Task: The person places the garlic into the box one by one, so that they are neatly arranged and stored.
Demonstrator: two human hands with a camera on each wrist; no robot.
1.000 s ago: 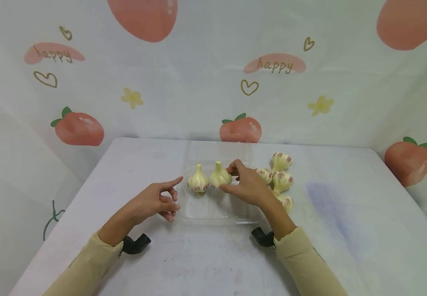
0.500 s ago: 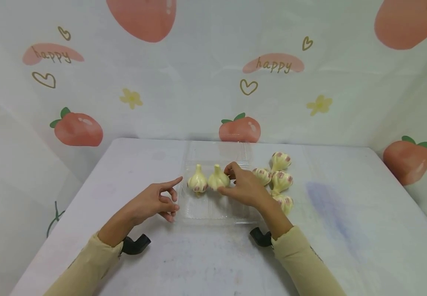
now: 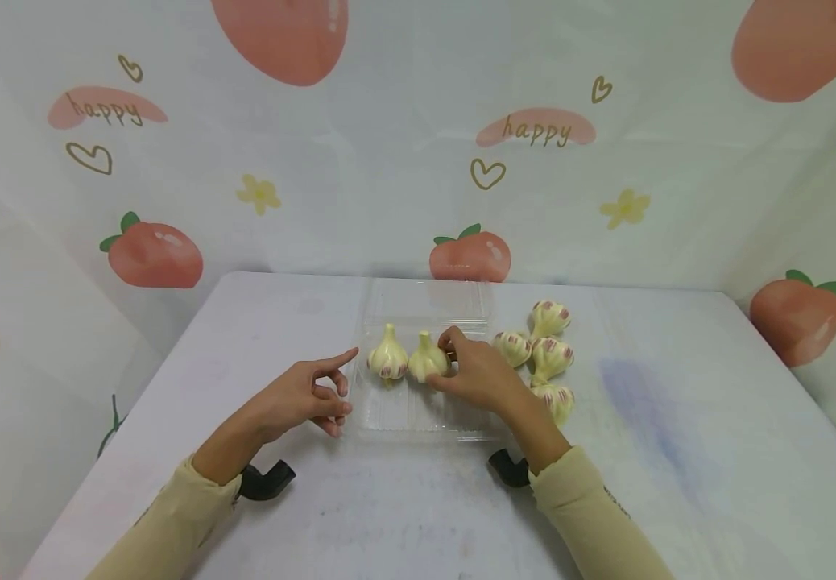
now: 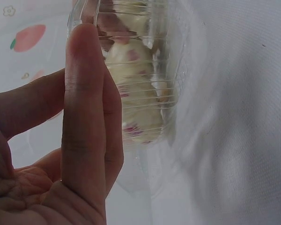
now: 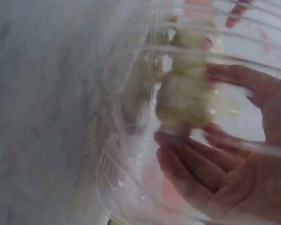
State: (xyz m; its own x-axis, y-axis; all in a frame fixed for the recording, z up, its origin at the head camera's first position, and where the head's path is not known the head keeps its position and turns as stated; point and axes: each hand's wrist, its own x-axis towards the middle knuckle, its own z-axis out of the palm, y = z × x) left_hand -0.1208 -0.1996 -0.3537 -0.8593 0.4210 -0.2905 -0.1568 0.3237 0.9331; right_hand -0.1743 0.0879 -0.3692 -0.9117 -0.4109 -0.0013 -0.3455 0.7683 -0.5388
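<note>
A clear plastic clamshell container (image 3: 382, 412) lies on the table with its lid (image 3: 428, 296) folded back. Inside, a garlic bulb (image 3: 388, 359) stands stem-up on the left. My right hand (image 3: 479, 370) pinches a second garlic bulb (image 3: 425, 359) between thumb and fingers, right beside the first. The right wrist view shows that held bulb (image 5: 185, 93) through the clear wall. At the container's left side is my left hand (image 3: 291, 400), index finger extended and other fingers bent. In the left wrist view, a fingertip (image 4: 82, 40) rests at the container's wall.
Several garlic bulbs (image 3: 552, 354) lie in a cluster just right of the container. Dark curved pieces sit at both wrists, one by the left sleeve (image 3: 266, 481) and one by the right. A printed cloth (image 3: 360, 161) hangs behind the table.
My right hand has moved slightly left and lower with the garlic bulb, bringing it down beside the first one in the container. My left hand has stayed in place.
</note>
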